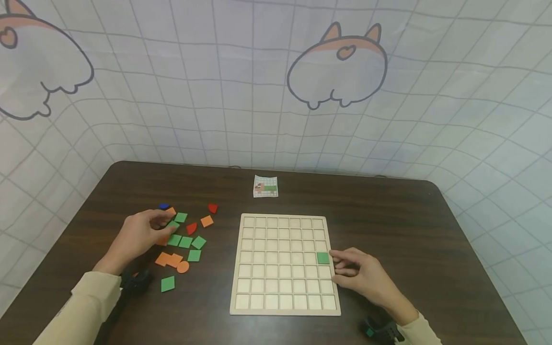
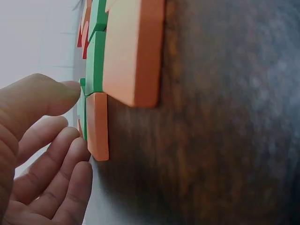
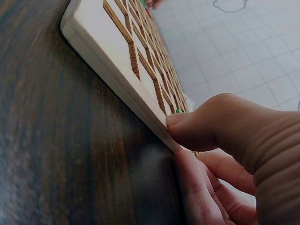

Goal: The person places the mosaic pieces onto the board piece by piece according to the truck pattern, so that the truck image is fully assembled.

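My left hand (image 1: 140, 233) hovers over loose flat tiles on the left of the table, its thumb and fingers apart. Nearest its fingertips lies a green square tile (image 1: 173, 224); orange tiles (image 2: 97, 126) sit just beyond the fingers in the left wrist view. A pale wooden grid board (image 1: 271, 272) lies flat in the middle. With thumb and curled fingers, my right hand (image 1: 362, 273) grips the board's right edge; the thumb presses the rim in the right wrist view. One green square (image 1: 323, 258) fills a right-column cell beside those fingers.
Around the left hand are several green and orange squares, an orange round tile (image 1: 183, 267), red pieces (image 1: 191, 228) and a blue piece (image 1: 164, 206). A small pattern card (image 1: 265, 187) lies behind the board. A grid-printed cloth (image 1: 241, 96) hangs behind the dark table (image 1: 388, 211).
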The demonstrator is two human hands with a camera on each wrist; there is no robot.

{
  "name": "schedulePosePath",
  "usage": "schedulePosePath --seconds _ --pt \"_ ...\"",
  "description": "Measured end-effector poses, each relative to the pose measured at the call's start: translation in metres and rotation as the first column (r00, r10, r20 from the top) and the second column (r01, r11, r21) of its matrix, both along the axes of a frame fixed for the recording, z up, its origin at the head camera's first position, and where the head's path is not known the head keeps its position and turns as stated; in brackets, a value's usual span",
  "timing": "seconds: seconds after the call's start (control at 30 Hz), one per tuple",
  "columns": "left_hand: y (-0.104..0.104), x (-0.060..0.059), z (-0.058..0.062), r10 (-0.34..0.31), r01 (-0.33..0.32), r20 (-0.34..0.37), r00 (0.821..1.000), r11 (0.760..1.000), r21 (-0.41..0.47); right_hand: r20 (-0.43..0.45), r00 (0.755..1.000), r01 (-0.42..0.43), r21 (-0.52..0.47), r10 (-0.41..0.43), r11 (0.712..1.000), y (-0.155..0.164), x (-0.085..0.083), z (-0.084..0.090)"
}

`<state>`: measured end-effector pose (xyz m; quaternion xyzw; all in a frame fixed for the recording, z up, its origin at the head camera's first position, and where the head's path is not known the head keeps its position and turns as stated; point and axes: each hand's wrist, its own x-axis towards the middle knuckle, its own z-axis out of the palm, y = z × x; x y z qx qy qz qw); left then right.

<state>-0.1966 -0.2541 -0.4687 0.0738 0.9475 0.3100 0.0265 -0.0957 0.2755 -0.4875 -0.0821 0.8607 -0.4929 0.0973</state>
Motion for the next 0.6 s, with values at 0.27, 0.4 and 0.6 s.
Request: schedulePosePath --seconds 0.27,0.4,0.6 --pt "-0.0003 -0.0026 -0.0003 -0.014 0.014 0.02 1.0 1.0 -0.018 0.006 1.0 0.004 -0.009 -0.004 1.0 -0.0001 0.0008 0.0015" --pt "-0.0006 -0.0022 0.0 -0.026 0.026 0.036 0.999 0.999 -0.025 -0.001 1.0 -0.004 -0.008 0.004 1.0 0.0005 0.0007 0.0004" --pt "-0.0008 -0.0029 0.0 -0.04 0.041 0.037 0.999 0.999 -0.031 -0.005 1.0 -0.014 -0.007 0.013 1.0 0.001 0.0004 -0.0001"
